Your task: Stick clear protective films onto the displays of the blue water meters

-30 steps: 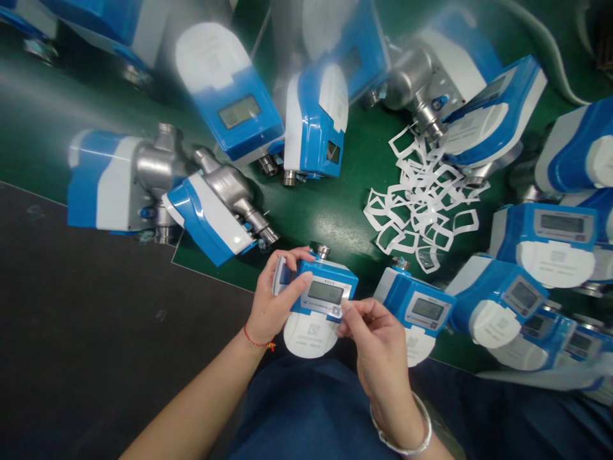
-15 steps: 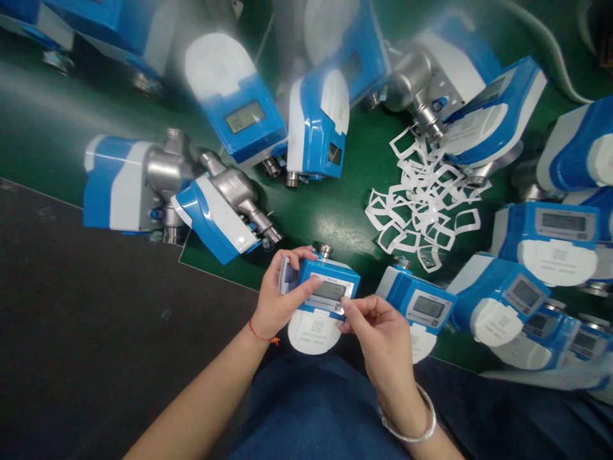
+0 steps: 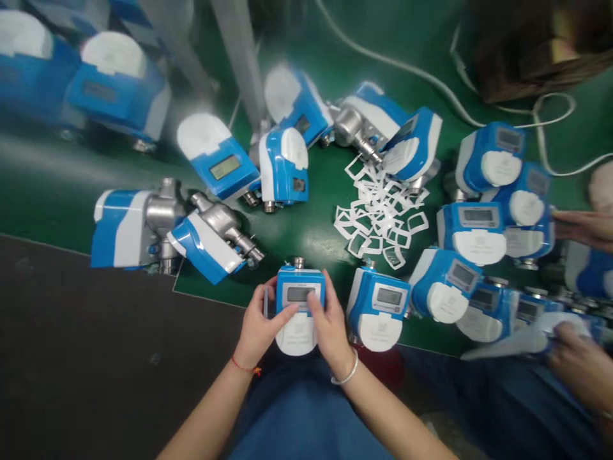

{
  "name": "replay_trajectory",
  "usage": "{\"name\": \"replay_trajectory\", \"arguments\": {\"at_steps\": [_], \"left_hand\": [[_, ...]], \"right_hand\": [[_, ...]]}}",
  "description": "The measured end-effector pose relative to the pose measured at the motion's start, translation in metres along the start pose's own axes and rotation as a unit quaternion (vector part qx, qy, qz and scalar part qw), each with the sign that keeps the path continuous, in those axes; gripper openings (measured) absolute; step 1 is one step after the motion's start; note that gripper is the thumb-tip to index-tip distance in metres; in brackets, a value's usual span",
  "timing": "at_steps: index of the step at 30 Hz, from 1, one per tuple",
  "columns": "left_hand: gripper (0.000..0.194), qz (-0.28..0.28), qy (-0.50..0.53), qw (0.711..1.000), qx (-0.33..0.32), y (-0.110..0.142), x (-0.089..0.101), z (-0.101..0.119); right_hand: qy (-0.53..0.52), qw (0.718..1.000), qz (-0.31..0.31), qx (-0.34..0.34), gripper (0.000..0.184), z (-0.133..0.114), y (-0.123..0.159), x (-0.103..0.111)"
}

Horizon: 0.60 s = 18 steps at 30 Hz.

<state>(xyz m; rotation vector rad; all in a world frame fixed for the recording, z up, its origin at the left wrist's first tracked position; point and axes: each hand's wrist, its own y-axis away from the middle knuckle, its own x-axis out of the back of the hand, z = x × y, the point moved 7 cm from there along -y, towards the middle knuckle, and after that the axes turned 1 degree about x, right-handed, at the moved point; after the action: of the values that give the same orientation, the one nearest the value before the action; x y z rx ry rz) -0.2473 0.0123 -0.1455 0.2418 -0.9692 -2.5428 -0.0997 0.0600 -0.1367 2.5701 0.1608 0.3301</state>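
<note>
I hold a blue and white water meter (image 3: 300, 287) with a grey display at the near edge of the green mat (image 3: 311, 217). My left hand (image 3: 258, 332) grips its left side, thumb lying under the display. My right hand (image 3: 329, 326) is closed on its right side, thumb pressing near the display's lower edge. A silver bangle sits on my right wrist and a red string on my left.
Several more blue meters (image 3: 380, 306) lie around on the mat, some on their sides with metal pipe fittings (image 3: 225, 223). A heap of white sticker frames (image 3: 378, 214) lies in the middle. Another person's hands (image 3: 577, 358) work at the right. White cables (image 3: 541, 128) run at the back.
The view has pulled back and shifted, showing more of the mat and another person's hands. My right hand has moved from pinching at the display's corner to gripping the meter's right side.
</note>
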Motion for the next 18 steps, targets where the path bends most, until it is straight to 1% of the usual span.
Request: {"name": "replay_trajectory", "arguments": {"at_steps": [2, 3, 4, 5, 6, 7, 8, 9, 10, 11, 12, 13, 14, 16, 18], "left_hand": [[0.042, -0.001, 0.014, 0.999, 0.031, 0.005, 0.001, -0.005], [0.043, -0.001, 0.025, 0.999, 0.044, 0.007, 0.0, -0.007], [0.044, 0.001, 0.037, 0.998, 0.056, 0.009, -0.001, -0.009], [0.047, 0.004, 0.048, 0.997, 0.067, 0.01, -0.002, -0.01], [0.05, 0.007, 0.058, 0.995, 0.078, 0.011, -0.003, -0.011], [0.054, 0.01, 0.066, 0.994, 0.09, 0.012, -0.005, -0.011], [0.058, 0.012, 0.072, 0.992, 0.101, 0.012, -0.006, -0.011], [0.061, 0.013, 0.075, 0.991, 0.111, 0.012, -0.007, -0.011], [0.064, 0.013, 0.077, 0.99, 0.119, 0.012, -0.008, -0.01], [0.066, 0.012, 0.076, 0.989, 0.126, 0.012, -0.008, -0.009], [0.068, 0.012, 0.073, 0.988, 0.133, 0.012, -0.009, -0.008], [0.068, 0.013, 0.07, 0.987, 0.141, 0.012, -0.009, -0.008], [0.068, 0.016, 0.064, 0.986, 0.152, 0.012, -0.008, -0.007], [0.065, 0.023, 0.051, 0.983, 0.173, 0.014, -0.008, -0.007], [0.059, 0.028, 0.029, 0.983, 0.178, 0.017, -0.009, -0.006]], "right_hand": [[-0.004, 0.999, -0.033, 0.021, 0.069, -0.006, 0.011, -0.004], [0.008, 0.998, -0.039, 0.04, 0.066, -0.011, 0.018, 0.0], [0.028, 0.997, -0.035, 0.065, 0.06, -0.017, 0.027, 0.008], [0.053, 0.994, -0.017, 0.093, 0.052, -0.022, 0.037, 0.02], [0.074, 0.99, 0.017, 0.119, 0.046, -0.026, 0.047, 0.038], [0.082, 0.985, 0.064, 0.135, 0.042, -0.027, 0.057, 0.059], [0.072, 0.981, 0.129, 0.128, 0.041, -0.022, 0.066, 0.084], [0.04, 0.975, 0.198, 0.091, 0.044, -0.011, 0.073, 0.108], [-0.01, 0.971, 0.238, 0.033, 0.051, 0.005, 0.075, 0.127], [-0.064, 0.966, 0.251, -0.021, 0.058, 0.022, 0.073, 0.139], [-0.11, 0.962, 0.241, -0.059, 0.062, 0.035, 0.067, 0.144], [-0.15, 0.961, 0.215, -0.082, 0.064, 0.044, 0.058, 0.144], [-0.184, 0.961, 0.185, -0.09, 0.064, 0.049, 0.047, 0.142], [-0.244, 0.956, 0.134, -0.088, 0.063, 0.05, 0.029, 0.133], [-0.299, 0.945, 0.107, -0.082, 0.065, 0.047, 0.023, 0.124]]}}
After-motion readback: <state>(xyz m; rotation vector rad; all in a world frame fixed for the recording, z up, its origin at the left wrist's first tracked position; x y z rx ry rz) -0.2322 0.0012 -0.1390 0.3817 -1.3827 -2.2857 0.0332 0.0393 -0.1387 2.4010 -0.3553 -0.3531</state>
